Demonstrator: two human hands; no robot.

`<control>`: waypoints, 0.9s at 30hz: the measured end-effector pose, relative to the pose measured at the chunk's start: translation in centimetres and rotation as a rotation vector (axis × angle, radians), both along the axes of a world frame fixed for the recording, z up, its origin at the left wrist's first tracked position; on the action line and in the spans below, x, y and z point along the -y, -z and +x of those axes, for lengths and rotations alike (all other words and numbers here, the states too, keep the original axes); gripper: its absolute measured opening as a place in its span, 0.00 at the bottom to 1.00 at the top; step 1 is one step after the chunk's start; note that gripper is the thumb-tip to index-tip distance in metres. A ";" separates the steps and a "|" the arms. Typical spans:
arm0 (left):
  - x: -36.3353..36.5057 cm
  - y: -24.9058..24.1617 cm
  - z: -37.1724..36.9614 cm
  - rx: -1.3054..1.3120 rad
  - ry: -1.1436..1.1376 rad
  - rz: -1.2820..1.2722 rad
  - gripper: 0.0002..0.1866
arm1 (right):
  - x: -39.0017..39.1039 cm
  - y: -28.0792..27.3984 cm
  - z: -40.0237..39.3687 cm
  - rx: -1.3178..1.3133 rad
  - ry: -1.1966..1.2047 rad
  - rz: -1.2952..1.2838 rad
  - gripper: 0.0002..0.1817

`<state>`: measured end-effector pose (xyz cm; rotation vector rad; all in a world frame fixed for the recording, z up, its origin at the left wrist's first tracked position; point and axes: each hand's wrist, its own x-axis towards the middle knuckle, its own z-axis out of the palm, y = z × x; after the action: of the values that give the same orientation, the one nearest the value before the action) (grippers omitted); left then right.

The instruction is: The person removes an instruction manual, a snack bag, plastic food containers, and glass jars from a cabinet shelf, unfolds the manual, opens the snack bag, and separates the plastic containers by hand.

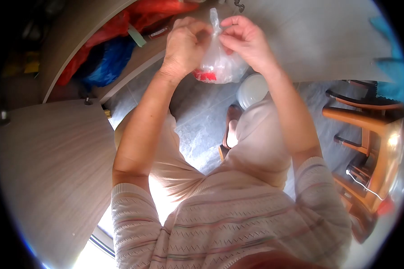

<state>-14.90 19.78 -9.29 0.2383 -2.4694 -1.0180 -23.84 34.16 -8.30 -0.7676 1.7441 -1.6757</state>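
Pinching one plastic bag (220,62), two hands: left hand (184,47), right hand (247,40).

You had no readable text, label, brand, number or sign anywhere in view. The clear plastic bag (219,62) that you held showed a red patch near its bottom, but whether that patch carried print could not be told. The red and blue bags (110,49) in the open cabinet showed no lettering either.
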 end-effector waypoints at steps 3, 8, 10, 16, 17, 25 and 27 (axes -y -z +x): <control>-0.1 -0.1 0.1 -0.028 0.010 0.013 0.09 | 0.0 0.2 0.2 -0.052 0.015 0.017 0.08; 0.3 0.2 0.5 -0.047 0.087 0.091 0.09 | -0.3 0.1 -0.1 -0.010 -0.018 0.082 0.05; 0.7 0.6 0.7 -0.028 0.124 0.187 0.09 | -0.3 -0.6 0.3 0.026 0.029 0.103 0.05; 0.8 -1.1 1.2 0.079 0.184 0.283 0.08 | 0.2 0.5 -0.1 0.078 0.022 0.065 0.05; 0.7 -1.0 1.3 0.068 0.169 0.254 0.09 | 0.3 0.4 0.1 0.061 0.017 0.092 0.05; 0.5 -0.3 1.4 -0.041 0.164 0.165 0.07 | 1.0 1.1 0.8 -0.017 0.060 0.124 0.06; 0.6 -0.7 1.4 -0.014 0.236 0.328 0.06 | 1.2 0.8 0.9 0.110 0.081 0.076 0.06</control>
<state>-13.45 19.17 -8.58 0.0408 -2.3462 -1.5200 -22.96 32.97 -9.13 -0.5662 1.7717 -1.6620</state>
